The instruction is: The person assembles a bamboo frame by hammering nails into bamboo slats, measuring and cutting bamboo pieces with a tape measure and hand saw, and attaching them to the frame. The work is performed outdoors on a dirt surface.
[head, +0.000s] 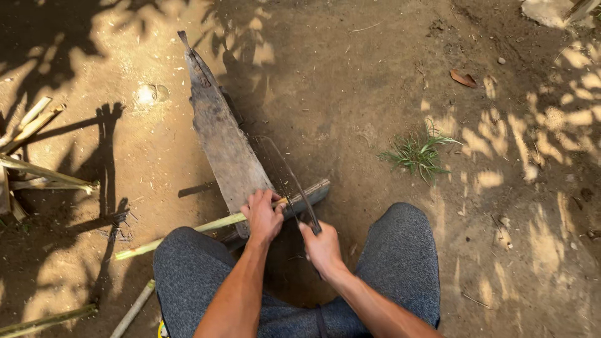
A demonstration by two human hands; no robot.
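While I'm watching, the left hand (263,216) is clamping a green stalk (188,233) on the plank (222,138), the right hand (322,249) gripping a curved blade (289,172).

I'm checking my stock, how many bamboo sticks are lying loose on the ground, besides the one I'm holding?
About 6: four clustered at left, two at bottom left; others may be hidden.

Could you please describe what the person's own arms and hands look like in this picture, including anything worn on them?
Both forearms are bare to the bottom edge of the picture, with no sleeves in view. The left hand and the right hand wear no gloves, and no rings, watch or bands can be seen on the wrists. The only clothing visible is dark grey, speckled fabric over the knees.
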